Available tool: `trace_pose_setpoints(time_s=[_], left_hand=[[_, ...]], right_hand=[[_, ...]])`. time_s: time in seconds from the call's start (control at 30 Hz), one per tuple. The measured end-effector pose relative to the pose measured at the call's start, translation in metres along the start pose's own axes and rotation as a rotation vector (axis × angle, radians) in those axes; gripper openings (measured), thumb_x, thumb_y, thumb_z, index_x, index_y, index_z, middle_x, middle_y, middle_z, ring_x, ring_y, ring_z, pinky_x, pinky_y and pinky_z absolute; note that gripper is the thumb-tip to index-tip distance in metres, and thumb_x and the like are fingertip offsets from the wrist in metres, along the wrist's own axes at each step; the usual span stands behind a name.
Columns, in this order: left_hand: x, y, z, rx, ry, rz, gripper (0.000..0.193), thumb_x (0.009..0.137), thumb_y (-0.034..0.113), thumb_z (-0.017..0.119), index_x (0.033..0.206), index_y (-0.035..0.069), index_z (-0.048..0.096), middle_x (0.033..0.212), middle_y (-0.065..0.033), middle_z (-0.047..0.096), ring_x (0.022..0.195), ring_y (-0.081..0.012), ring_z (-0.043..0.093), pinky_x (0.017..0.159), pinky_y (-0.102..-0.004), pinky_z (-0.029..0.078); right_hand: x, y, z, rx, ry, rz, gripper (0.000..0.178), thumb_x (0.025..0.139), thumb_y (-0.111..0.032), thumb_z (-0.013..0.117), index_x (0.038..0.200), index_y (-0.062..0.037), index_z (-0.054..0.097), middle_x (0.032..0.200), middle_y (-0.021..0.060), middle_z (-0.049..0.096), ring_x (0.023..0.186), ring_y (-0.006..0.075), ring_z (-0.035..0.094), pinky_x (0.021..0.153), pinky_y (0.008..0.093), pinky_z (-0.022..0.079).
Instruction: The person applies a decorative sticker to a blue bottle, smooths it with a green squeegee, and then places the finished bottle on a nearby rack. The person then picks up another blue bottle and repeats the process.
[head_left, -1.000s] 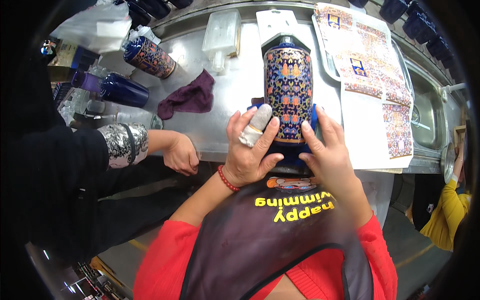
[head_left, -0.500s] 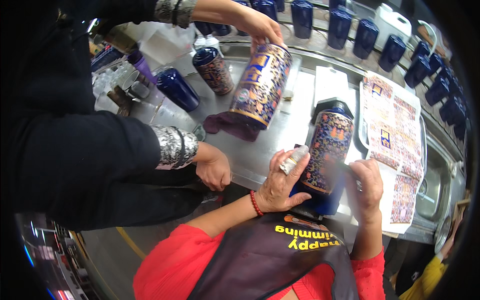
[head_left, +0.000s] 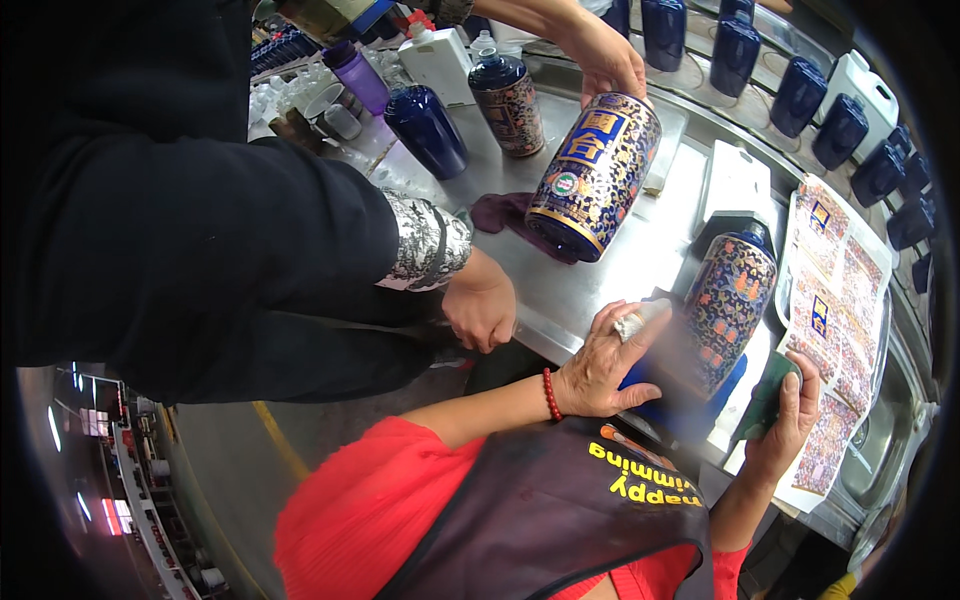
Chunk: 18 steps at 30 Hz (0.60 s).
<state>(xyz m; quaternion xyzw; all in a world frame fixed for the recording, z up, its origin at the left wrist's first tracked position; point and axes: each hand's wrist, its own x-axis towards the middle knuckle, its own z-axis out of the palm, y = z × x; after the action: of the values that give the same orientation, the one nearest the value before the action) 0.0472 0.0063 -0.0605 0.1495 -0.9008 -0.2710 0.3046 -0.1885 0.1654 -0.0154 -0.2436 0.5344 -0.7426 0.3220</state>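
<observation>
On the steel counter [head_left: 612, 282], from here I see the patterned bottle [head_left: 730, 298] lying just left of a printed sheet [head_left: 843, 310].
My left grip [head_left: 603, 366] is spread wide beside it, contact too blurred to tell; my right grip [head_left: 793, 418] holds a green pad [head_left: 767, 394].

The left forearm [head_left: 485, 412] reaches up and rightward, the left grip [head_left: 600, 375] spread, thumb [head_left: 634, 397] splayed wide. Above the steeper right forearm [head_left: 742, 505], the right grip [head_left: 785, 425] seems pinched, though partly hard to see.

Nearer patterned bottle [head_left: 735, 300] — blurry lower end
</observation>
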Motion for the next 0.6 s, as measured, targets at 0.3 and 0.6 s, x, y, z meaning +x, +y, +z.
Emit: trace_pose_setpoints(time_s=[0.3,0.6], left_hand=[[-0.001,-0.01,-0.016,0.009,0.097,-0.059,0.078,0.099,0.052,0.056,0.151,-0.004,0.039,0.136,-0.0248,0.057,0.122,-0.0418,0.052,0.116,-0.0506,0.029],[0.0,-0.014,-0.01,-0.001,0.011,-0.092,0.078,0.098,0.052,0.059,0.151,-0.002,0.04,0.137,-0.0248,0.055,0.127,-0.0433,0.046,0.114,-0.0513,0.031]], right_hand=[[-0.004,0.005,0.002,0.057,0.021,0.09,0.021,0.101,-0.016,0.059,0.117,-0.0023,0.057,0.093,0.004,0.066,0.076,0.0091,0.062,0.067,0.0219,0.05],[-0.007,0.017,0.004,0.048,0.077,0.18,0.034,0.095,-0.027,0.07,0.113,-0.0019,0.055,0.09,0.0063,0.064,0.075,0.0131,0.06,0.066,0.025,0.05]])
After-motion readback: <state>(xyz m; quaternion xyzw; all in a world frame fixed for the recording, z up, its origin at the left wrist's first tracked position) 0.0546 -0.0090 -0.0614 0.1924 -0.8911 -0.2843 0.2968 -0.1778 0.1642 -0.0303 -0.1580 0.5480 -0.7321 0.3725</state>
